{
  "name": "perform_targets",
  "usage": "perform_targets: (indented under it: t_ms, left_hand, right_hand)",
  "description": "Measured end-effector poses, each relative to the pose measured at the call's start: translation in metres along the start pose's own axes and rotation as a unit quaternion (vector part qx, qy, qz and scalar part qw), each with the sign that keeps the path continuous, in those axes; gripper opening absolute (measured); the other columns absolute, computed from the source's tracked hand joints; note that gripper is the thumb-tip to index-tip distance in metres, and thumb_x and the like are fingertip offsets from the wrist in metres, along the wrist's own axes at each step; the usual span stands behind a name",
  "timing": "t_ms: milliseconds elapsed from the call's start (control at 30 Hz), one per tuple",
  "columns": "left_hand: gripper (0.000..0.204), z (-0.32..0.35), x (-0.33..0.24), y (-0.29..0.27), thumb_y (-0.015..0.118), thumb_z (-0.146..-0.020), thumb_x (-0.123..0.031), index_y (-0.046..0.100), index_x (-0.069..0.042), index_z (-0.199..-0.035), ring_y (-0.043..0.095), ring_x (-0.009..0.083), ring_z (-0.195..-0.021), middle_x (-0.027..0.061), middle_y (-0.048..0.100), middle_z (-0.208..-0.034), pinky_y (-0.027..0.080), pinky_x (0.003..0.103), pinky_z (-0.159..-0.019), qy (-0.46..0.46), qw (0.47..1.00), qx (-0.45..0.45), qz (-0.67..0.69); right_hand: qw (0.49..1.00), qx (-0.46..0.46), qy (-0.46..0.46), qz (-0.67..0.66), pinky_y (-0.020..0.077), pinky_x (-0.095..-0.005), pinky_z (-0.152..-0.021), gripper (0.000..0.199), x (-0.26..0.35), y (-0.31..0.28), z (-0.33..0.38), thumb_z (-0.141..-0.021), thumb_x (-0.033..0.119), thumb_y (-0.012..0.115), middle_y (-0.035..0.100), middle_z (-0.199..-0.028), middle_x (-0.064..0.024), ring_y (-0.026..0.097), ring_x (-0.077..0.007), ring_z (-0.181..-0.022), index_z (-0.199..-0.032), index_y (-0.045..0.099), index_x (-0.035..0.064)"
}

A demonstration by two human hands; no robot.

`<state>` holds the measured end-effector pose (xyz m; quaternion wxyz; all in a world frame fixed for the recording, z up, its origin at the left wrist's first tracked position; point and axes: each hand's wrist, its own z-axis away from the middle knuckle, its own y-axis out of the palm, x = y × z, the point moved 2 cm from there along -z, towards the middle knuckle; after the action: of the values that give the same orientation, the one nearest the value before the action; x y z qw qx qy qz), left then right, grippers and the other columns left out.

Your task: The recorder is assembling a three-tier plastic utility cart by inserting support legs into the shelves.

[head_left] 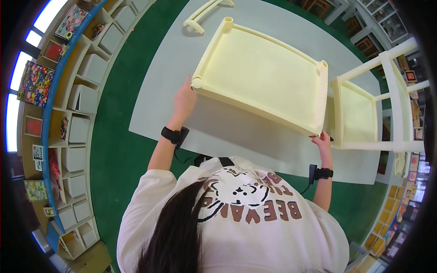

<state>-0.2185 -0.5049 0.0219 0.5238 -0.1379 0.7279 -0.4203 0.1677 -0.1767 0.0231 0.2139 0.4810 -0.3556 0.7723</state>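
Between my hands is a cream plastic shelf tray (264, 68), a rectangle with a raised rim and round sockets at its corners. It is tilted over the table. My left hand (183, 102) is closed on its near left corner, with some fingers hidden behind the rim. At the near right corner, my right hand (323, 143) grips the edge, its fingertips tucked partly underneath. Just right of that hand stands a partly assembled cream rack (357, 113) with posts and a shelf. A curved cream end frame (200, 18) lies beyond the tray at the far left.
The light grey table (157, 100) spreads under the parts, its near edge close to my body. Green floor (116, 123) surrounds it. A long shelving unit with white bins (82, 107) curves along the left. Further shelves and wooden stools (316, 7) stand at the far right.
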Motion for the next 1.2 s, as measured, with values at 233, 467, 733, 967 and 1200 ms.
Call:
perform_targets:
  t_ms: [233,467,733,967,1200]
  left_hand:
    - [0.043,-0.014,0.01,0.001,0.042,-0.079,-0.012,0.037,0.001,-0.12,0.054,0.0349,-0.082,0.0223,0.056,-0.088,0.042,0.041,-0.069,0.039,0.997,0.0,0.062]
    - [0.053,-0.015,-0.001,-0.001,0.052,-0.078,-0.035,0.042,0.004,-0.113,0.052,0.0155,-0.07,0.0091,0.055,-0.074,0.041,0.028,-0.063,-0.083,0.955,0.042,0.281]
    - [0.055,-0.017,-0.002,0.006,0.053,-0.077,-0.044,0.05,0.003,-0.106,0.048,0.0102,-0.064,0.003,0.051,-0.069,0.041,0.024,-0.057,-0.16,0.944,0.041,0.287]
    - [0.082,-0.012,0.0,0.019,0.059,-0.073,-0.042,0.013,-0.005,-0.13,0.049,0.0212,-0.09,0.0155,0.039,-0.113,0.045,0.035,-0.07,-0.222,0.885,-0.023,0.409]
    - [0.062,-0.019,0.009,0.031,0.062,-0.072,-0.038,0.039,-0.002,-0.117,0.053,0.0192,-0.09,0.0114,0.049,-0.103,0.046,0.032,-0.074,-0.293,0.747,0.094,0.59]
  right_hand:
    - [1.0,-0.005,0.001,-0.007,0.0427,-0.0241,-0.071,0.04,0.001,0.001,0.003,-0.064,0.002,0.053,0.059,-0.089,-0.0054,0.054,-0.0122,-0.078,-0.104,0.051,-0.0019]
    - [1.0,0.01,0.004,-0.011,0.042,-0.0245,-0.073,0.041,0.008,0.005,0.007,-0.064,0.002,0.053,0.059,-0.091,-0.0054,0.055,-0.0127,-0.082,-0.105,0.051,-0.0021]
    - [1.0,0.017,0.004,-0.019,0.0412,-0.0245,-0.074,0.042,0.006,0.004,0.007,-0.064,0.002,0.053,0.058,-0.093,-0.0051,0.054,-0.0126,-0.084,-0.106,0.051,-0.0016]
    - [1.0,0.013,0.003,-0.01,0.0409,-0.025,-0.076,0.042,0.005,0.005,0.007,-0.064,0.002,0.053,0.058,-0.093,-0.0054,0.054,-0.0133,-0.084,-0.106,0.05,-0.0012]
    - [1.0,0.009,-0.004,-0.02,0.0411,-0.0249,-0.076,0.043,0.005,0.005,0.008,-0.064,0.002,0.054,0.058,-0.092,-0.0051,0.054,-0.0126,-0.084,-0.107,0.05,-0.0007]
